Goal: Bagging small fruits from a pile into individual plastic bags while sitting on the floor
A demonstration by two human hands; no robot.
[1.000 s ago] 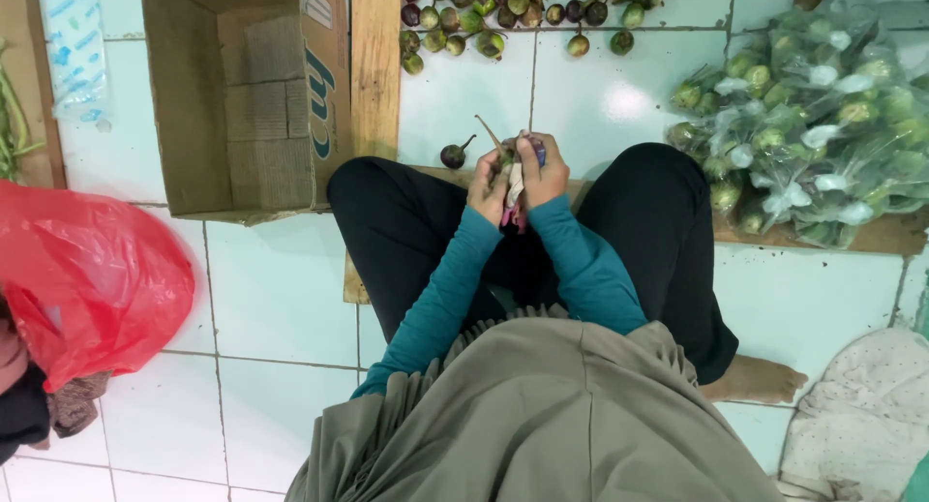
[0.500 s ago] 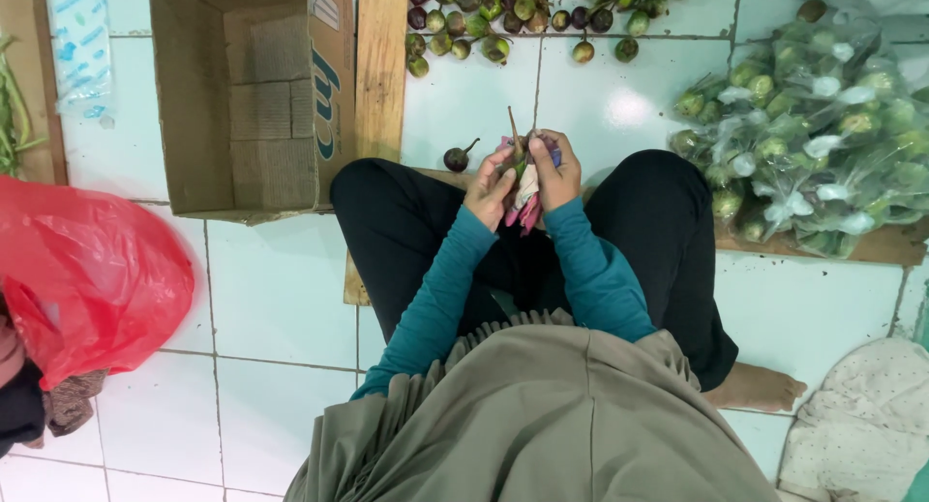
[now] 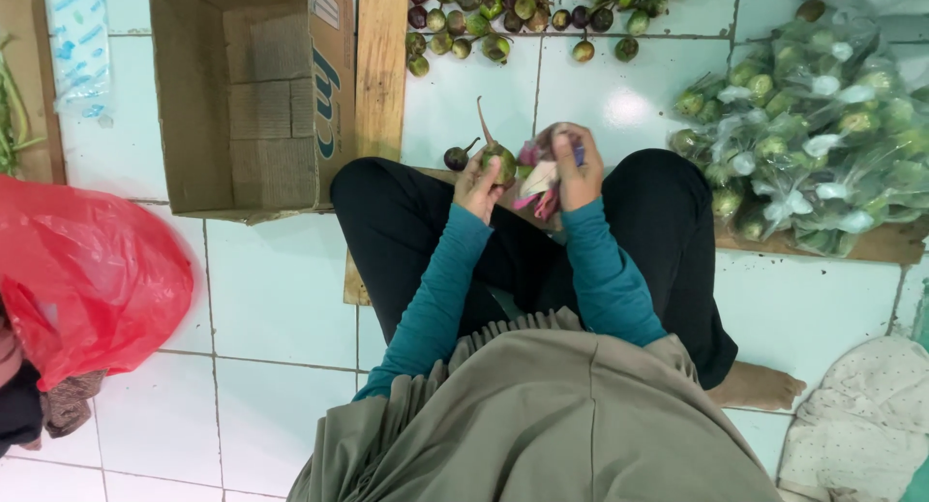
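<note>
I sit cross-legged on a white tiled floor. My left hand (image 3: 481, 181) holds a small round green eggplant (image 3: 500, 159) with a long stem pointing up. My right hand (image 3: 573, 163) is closed around a bunched pink and white cloth (image 3: 539, 178), pressed against the eggplant. A darker purple eggplant (image 3: 456, 157) lies on the floor just left of my left hand.
A pile of loose small eggplants (image 3: 503, 18) lies ahead. Clear plastic bags of eggplants (image 3: 808, 124) are heaped at right. An open cardboard box (image 3: 252, 95) and a wooden plank (image 3: 382, 66) stand at left. A red plastic bag (image 3: 82, 279) lies far left.
Both hands have stayed together in front of my knees. The cloth has spread out more beside the eggplant, and its stem now points up more clearly.
</note>
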